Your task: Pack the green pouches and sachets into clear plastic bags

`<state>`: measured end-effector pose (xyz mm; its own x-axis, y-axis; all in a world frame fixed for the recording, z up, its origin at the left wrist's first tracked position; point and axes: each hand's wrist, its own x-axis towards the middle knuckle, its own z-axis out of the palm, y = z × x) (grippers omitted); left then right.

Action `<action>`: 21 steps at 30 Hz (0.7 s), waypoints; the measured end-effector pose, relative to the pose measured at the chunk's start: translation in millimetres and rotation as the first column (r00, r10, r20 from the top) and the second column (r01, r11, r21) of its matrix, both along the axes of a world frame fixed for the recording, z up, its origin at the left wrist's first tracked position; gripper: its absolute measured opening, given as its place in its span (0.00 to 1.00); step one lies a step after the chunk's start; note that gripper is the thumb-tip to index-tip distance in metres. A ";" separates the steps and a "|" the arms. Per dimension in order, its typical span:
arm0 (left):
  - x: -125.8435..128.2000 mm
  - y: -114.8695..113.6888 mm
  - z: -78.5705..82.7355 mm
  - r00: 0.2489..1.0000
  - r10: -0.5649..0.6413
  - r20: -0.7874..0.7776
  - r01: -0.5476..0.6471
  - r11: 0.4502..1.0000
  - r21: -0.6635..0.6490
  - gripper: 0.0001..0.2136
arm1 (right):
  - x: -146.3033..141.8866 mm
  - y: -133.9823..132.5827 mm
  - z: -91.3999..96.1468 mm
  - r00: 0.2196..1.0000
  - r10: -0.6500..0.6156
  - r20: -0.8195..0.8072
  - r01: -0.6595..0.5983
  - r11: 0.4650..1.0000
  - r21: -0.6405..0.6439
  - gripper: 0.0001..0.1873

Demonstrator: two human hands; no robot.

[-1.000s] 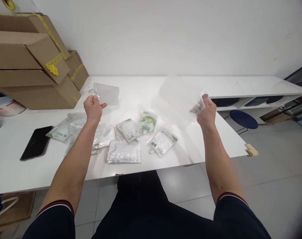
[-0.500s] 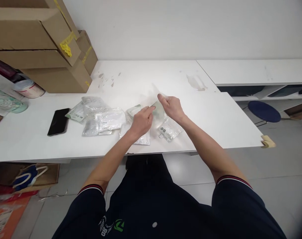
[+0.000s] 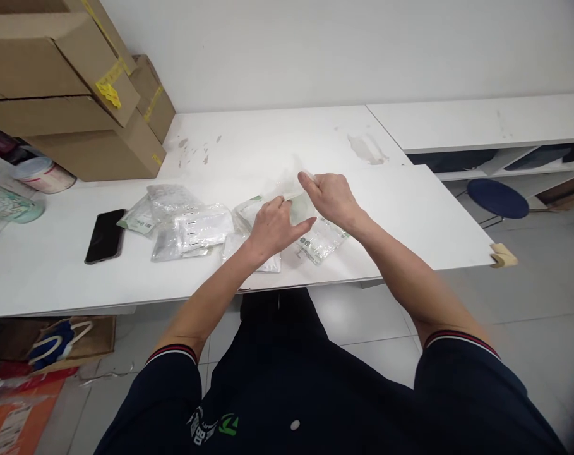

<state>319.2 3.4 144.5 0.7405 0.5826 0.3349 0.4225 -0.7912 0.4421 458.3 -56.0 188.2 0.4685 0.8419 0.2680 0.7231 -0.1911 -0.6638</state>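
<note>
Packing or storage workroom by look: stacked cartons (image 3: pixel 139 151), plastic pouches (image 3: pixel 205 226), white worktop (image 3: pixel 410 221), tiled floor (image 3: pixel 372 313).

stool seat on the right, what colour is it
Dark blue; the stool seat shows in the head view.

the two hands have come together, and the left thumb has opened.
one second ago the hands were wide apart; now the left hand (image 3: pixel 273 226) and right hand (image 3: pixel 333 197) are near each other, with the clear plastic bag (image 3: pixel 290 183) between them. since half a second ago, the left thumb has spread away from its fingers.
</note>
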 end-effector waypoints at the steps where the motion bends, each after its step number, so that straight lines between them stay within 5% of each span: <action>1: 3.2 -3.3 -1.3 1.000 0.013 -0.008 -0.013 1.000 0.015 0.25 | -2.4 0.8 0.1 1.000 0.009 0.005 -0.009 1.000 -0.006 0.31; 5: 11.1 3.1 -8.8 0.999 0.032 -0.022 -0.031 0.998 0.061 0.13 | -3.7 -2.7 -1.9 0.995 0.081 0.059 -0.077 0.995 -0.064 0.28; 10: 2.9 50.8 3.8 0.994 0.057 0.090 -0.066 0.993 0.102 0.13 | 26.7 -21.2 -14.1 0.967 0.098 0.234 -0.079 0.993 -0.091 0.12; 12: -0.4 72.9 15.5 0.979 0.055 0.198 -0.082 0.988 0.129 0.12 | 39.6 -27.9 -14.7 0.934 0.000 0.359 0.014 0.999 -0.035 0.08; 16: -5.3 112.5 40.9 0.937 0.007 0.349 -0.057 0.990 0.133 0.11 | 46.8 -39.8 2.2 0.823 -0.185 0.538 0.111 0.980 0.168 0.15; 21: -18.2 151.9 59.4 0.939 -0.061 0.339 -0.022 0.972 0.236 0.14 | 22.2 -54.3 12.7 0.827 -0.114 0.551 -0.060 0.956 0.288 0.15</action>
